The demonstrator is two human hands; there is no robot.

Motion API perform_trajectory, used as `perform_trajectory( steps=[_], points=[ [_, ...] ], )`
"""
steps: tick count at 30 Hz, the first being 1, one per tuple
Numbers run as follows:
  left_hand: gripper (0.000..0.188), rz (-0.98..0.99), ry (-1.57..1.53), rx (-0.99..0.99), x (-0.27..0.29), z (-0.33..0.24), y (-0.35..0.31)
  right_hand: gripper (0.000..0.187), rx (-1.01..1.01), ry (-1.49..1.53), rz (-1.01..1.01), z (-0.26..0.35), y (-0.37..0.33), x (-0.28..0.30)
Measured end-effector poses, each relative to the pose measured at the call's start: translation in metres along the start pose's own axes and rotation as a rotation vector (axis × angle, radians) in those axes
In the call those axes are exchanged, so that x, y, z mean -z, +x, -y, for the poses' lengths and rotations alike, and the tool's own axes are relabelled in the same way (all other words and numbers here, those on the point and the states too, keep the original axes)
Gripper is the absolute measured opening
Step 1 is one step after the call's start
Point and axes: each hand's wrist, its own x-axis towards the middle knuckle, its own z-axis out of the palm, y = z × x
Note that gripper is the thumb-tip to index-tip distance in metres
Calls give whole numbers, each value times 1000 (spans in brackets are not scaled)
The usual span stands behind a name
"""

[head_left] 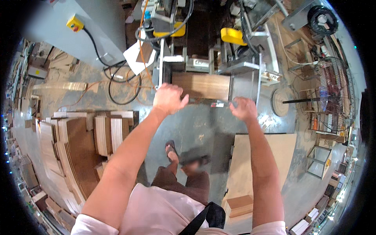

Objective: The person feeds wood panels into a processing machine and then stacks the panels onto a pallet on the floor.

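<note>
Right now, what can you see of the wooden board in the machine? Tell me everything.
The board is a rectangular piece in mid-brown, with wood-like grain and lighter and darker streaks. It appears to lie flat, its long side running left to right, at the near end of the machine, between the metal sides. The left hand is by its near left corner, the right hand just beyond its near right corner; whether either touches it is unclear. Its underside is hidden.

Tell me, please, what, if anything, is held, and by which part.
It cannot be told: the left hand is near one end of the wooden board, the right hand near the other.
</note>
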Motion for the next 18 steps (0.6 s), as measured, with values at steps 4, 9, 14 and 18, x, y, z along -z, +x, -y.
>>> perform_trajectory(
  steps=[4, 9, 14, 18],
  points=[
    [44, -54, -27, -22, 6, -4, 3, 36, -85, 6, 76, -5, 0, 2],
    [42, 39, -95, 0, -12, -3, 4, 44, -49, -89, 233, -10, -2, 12],
    [35, -177, -35, -139, -44, 27, -5, 42, 9, -25, 129, 2, 1, 21],
    [31, -35, 24, -54, 0, -24, 3, 40, -28, 56, 107, -20, -10, 0]
  ],
)
